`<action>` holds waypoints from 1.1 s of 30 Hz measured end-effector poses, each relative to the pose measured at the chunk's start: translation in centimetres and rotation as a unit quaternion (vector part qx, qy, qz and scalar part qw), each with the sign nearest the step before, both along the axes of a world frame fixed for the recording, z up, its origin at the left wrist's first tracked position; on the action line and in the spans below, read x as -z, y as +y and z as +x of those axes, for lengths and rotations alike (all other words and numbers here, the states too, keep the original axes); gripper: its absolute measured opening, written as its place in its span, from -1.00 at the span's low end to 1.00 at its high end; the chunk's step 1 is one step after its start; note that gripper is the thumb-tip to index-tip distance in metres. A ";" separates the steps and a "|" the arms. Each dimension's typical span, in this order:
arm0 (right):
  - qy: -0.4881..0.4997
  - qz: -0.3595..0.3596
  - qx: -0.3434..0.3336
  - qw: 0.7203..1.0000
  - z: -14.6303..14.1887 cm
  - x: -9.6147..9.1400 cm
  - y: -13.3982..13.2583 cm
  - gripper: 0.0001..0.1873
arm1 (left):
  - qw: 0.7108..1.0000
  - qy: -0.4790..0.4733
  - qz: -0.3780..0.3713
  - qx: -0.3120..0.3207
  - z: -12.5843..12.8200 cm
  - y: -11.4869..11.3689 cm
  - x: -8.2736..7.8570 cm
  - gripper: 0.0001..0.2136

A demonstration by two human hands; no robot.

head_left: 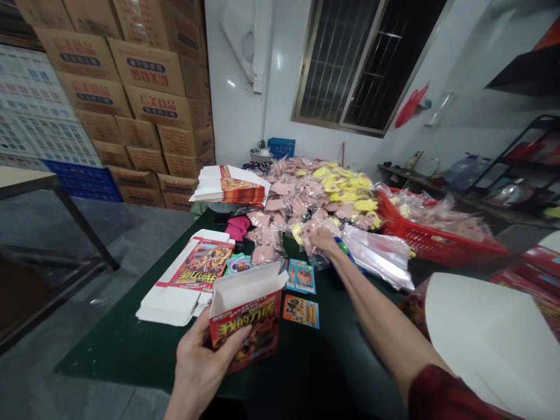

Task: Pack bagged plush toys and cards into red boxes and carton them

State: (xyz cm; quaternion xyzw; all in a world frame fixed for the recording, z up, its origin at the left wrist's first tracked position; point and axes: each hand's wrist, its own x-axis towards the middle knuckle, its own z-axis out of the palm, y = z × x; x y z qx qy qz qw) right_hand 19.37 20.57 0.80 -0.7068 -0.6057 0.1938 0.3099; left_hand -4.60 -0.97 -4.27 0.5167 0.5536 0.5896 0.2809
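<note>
My left hand (205,364) grips a small red printed box (245,318) with its white top flap open, held over the near edge of the dark green table (131,344). My right hand (321,239) reaches far across the table into a big heap of clear packets holding pink and yellow items (324,195). Its fingers are curled down on one of the pink packets at the heap's near edge. Between the hands lie small colourful cards (301,276) and another card (301,310).
Flattened red and white boxes (188,280) lie to the left, with a stack of more (230,186) behind. A red basket (431,236) of packets stands right, next to clear bags (378,254). Cardboard cartons (144,99) are stacked against the wall.
</note>
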 end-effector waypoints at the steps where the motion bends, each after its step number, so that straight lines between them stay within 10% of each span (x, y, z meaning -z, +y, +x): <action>1: 0.040 0.016 -0.009 0.999 1.2 -0.8 -0.9 -0.73 | 1.000 -0.021 -0.011 0.016 0.2 0.2 -0.3 -0.65; 5: 0.208 0.095 -0.069 0.971 4.6 -4.1 -6.8 -0.74 | 0.988 -0.091 -0.054 0.112 1.9 1.1 -1.7 -0.68; 10: 0.457 0.266 -0.178 0.830 3.4 -6.9 -14.3 -0.69 | 0.948 -0.164 -0.097 0.255 4.8 1.5 -3.1 -0.67; 12: 0.465 0.292 -0.192 0.814 2.1 -6.9 -15.7 -0.71 | 0.933 -0.180 -0.106 0.292 5.5 1.2 -3.3 -0.67; 24: 0.130 0.198 -0.276 0.931 1.7 -5.3 -18.3 -0.69 | 0.965 -0.111 -0.061 0.229 5.3 0.3 -3.0 -0.69; 28: 0.074 0.310 -0.265 0.910 1.5 -5.8 -19.3 -0.38 | 0.972 -0.104 -0.039 0.208 5.1 0.3 -3.2 -0.70; 33: 0.067 0.477 -0.198 0.854 0.9 -5.9 -20.1 -0.54 | 0.990 -0.100 0.003 0.100 3.3 0.1 -2.6 -0.72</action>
